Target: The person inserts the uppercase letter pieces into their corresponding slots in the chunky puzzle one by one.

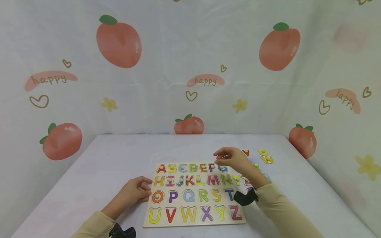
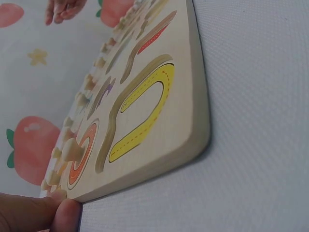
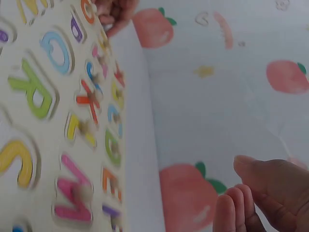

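A wooden alphabet puzzle board (image 1: pixel 194 222) lies flat on the table, its knobbed letter pieces filling the upper rows, down to the orange O piece (image 1: pixel 157 197). My left hand (image 1: pixel 135 190) touches the board's left edge beside the O; in the left wrist view the thumb and a finger (image 2: pixel 29 210) meet that edge. Above the board's far right corner, near the G piece (image 1: pixel 222 168), hovers my right hand (image 1: pixel 233 160). Its fingers are loosely bent, and the right wrist view shows nothing between thumb (image 3: pixel 260 169) and fingers.
Loose letter pieces lie right of the board: a red V (image 1: pixel 245 152), a yellow U (image 1: pixel 263 152), a yellow W (image 1: pixel 267 159) and a yellow Y (image 1: pixel 236 179). My right forearm partly covers others. A fruit-print curtain (image 1: pixel 160 99) stands behind the white table (image 1: pixel 89 172).
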Demonstrator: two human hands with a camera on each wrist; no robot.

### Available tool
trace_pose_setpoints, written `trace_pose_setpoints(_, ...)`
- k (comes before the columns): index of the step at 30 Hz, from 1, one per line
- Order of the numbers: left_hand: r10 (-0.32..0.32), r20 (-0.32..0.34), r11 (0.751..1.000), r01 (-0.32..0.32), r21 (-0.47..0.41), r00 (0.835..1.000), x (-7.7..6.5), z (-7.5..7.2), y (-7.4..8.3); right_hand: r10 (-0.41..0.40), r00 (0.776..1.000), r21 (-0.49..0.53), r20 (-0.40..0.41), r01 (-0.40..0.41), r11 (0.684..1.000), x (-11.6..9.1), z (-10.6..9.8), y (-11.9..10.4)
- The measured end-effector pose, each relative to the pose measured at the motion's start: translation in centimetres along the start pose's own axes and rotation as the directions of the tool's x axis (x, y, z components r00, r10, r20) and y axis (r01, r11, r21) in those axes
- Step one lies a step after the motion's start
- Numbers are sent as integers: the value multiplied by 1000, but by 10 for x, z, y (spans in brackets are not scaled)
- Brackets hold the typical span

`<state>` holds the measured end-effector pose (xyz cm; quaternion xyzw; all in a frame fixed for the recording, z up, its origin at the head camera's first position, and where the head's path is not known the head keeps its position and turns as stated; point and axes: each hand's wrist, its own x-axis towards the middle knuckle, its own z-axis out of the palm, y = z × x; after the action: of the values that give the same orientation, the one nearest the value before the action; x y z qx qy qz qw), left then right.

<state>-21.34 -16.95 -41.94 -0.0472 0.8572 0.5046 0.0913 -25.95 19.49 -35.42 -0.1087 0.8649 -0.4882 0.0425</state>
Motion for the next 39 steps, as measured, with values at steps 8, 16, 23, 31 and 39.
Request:
trace_pose_setpoints(8, -16, 9, 1000, 16, -11, 1000, 1, 0, 0, 54, 997, 3, -63, -54, 999, -17, -39, 34)
trace_pose_setpoints(16, -11, 1, 1000, 11, -1, 1000, 0, 0, 0, 94, 981, -59, -168, -105, 993, -34, -73, 64)
trace_pose_setpoints(23, -13, 1, 1000, 13, -10, 1000, 0, 0, 1, 150, 981, -74, -127, -160, 984, -47, -82, 85)
trace_pose_setpoints(31, -12, 1, 1000, 12, -13, 1000, 0, 1, 2, 187, 982, -111, -7, -186, 976, -64, -70, 92)
trace_pose_setpoints(39, -16, 4, 1000, 16, 12, 1000, 1, 0, 1, 164, 977, -96, 136, -152, 984, -75, -63, 97)
